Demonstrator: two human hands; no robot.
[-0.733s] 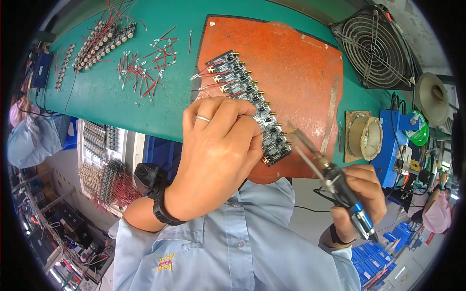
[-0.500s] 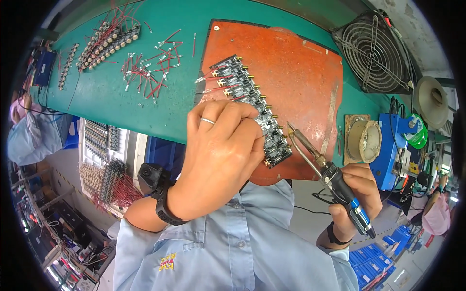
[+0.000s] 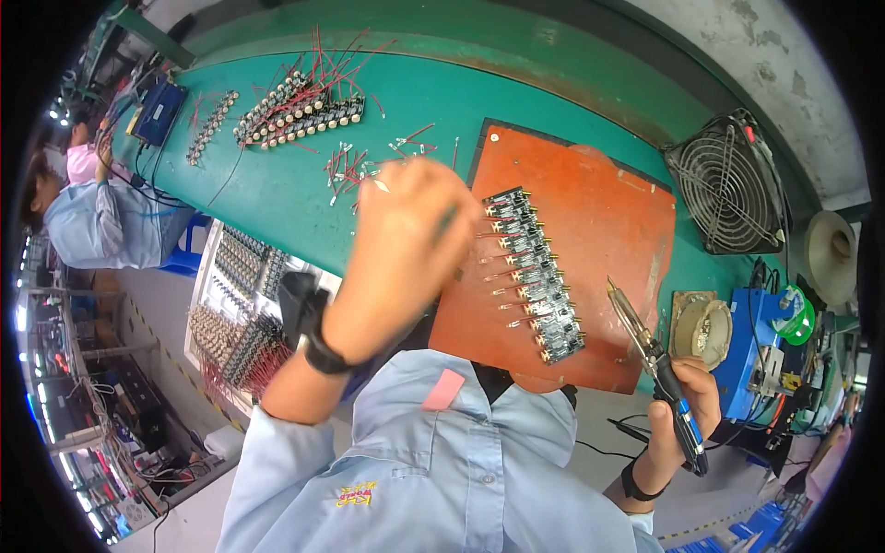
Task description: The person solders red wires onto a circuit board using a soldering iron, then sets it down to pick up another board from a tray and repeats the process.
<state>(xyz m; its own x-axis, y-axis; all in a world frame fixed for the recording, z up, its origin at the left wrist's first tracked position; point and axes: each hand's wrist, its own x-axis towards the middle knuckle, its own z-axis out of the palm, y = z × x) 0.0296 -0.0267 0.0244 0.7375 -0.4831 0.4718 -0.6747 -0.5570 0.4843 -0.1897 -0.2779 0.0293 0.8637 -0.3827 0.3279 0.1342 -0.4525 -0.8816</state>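
Note:
My right hand (image 3: 684, 405) is wrapped round a soldering iron (image 3: 666, 376) with a black and blue handle, its tip pointing up and away over the orange mat. A panel of joined small circuit boards (image 3: 542, 276) lies slanted on the orange mat (image 3: 590, 194). Short red wires stick out along its left side, and brass-coloured pins line its right. My left hand (image 3: 410, 230) hangs to the left of the panel, near a loose pile of red wires with white ends (image 3: 343, 173). Motion smears its fingers, so what they hold, if anything, is unclear.
Finished-looking rows of boards with round tan parts (image 3: 304, 115) lie at the far left. A fan (image 3: 730, 184) stands at the back right. Near it are a round pot (image 3: 702, 330), a blue box (image 3: 745, 355) and a green spool (image 3: 798, 318). Another person (image 3: 106, 217) sits at left.
My left hand has left the circuit panel and moved up-left towards the loose wires. More red wires show along the panel's left side. The soldering iron stays in my right hand.

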